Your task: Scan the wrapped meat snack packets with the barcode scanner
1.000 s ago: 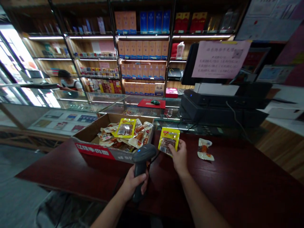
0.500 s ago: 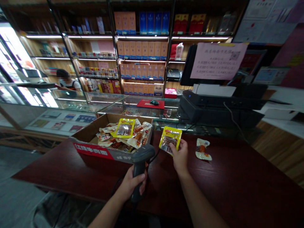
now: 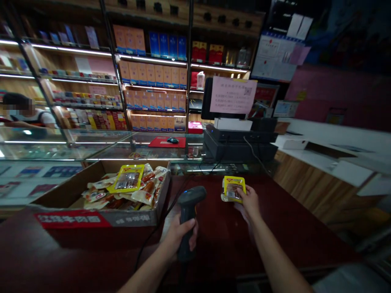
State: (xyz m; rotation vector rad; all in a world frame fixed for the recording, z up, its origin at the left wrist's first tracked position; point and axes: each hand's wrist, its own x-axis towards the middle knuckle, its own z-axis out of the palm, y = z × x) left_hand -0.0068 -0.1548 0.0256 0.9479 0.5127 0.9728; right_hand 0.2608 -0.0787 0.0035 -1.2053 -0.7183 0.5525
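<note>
Left hand (image 3: 180,234): fingers closed around the barcode scanner (image 3: 191,197). Right hand (image 3: 249,201): fingers pinch the yellow packet (image 3: 233,188) low over the worktop (image 3: 290,232), right of the scanner. Risk: the edge-only pinch may let the packet slip.

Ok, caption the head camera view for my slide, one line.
Left hand grips a scanner, right hand holds a yellow packet, beside a box of snacks on a dark counter.

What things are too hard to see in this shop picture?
Head view:
- Writing on the yellow packet: too small, partly covered by the right hand.
- Handle of the scanner: wrapped by the left hand.
- Text on the pink notice: too small, blurred.
- Bottom of the cardboard box: buried under snacks.
</note>
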